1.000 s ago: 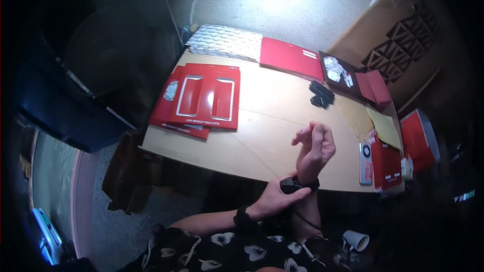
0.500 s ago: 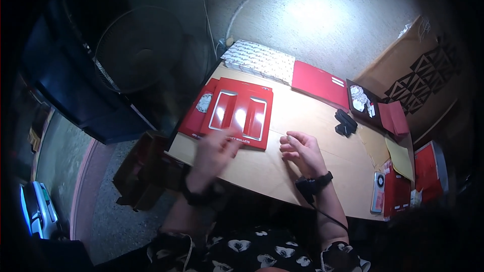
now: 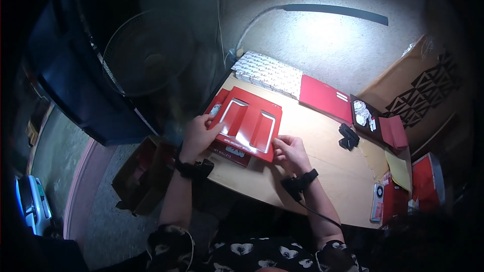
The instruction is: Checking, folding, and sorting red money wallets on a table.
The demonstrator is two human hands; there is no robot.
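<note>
Both hands are clamped on a flat red card insert (image 3: 250, 125) with two long rectangular cut-outs, which sits at the near left corner of the wooden tabletop (image 3: 322, 156). The left hand (image 3: 199, 132) pinches its left edge with thumb on top, and the right hand (image 3: 288, 152) grips the lower right corner, so the piece is held from opposite sides and tilted up a little off what lies beneath. That two-sided hold seems meant to keep the thin sheet level and square over the red box tray (image 3: 227, 150) under it, whose front edge shows just below the insert. Each wrist wears a dark band, and a cable runs back from the right one. Farther along the tabletop, well apart from the hands, lie a pack of white patterned sheets (image 3: 267, 73), a closed red flat box (image 3: 325, 99), a small black object (image 3: 348, 137) and an open dark box with something crumpled and silvery inside (image 3: 364, 115). A desk lamp (image 3: 333, 11) arches over the back, and a fan (image 3: 146, 53) stands beside the left edge.
</note>
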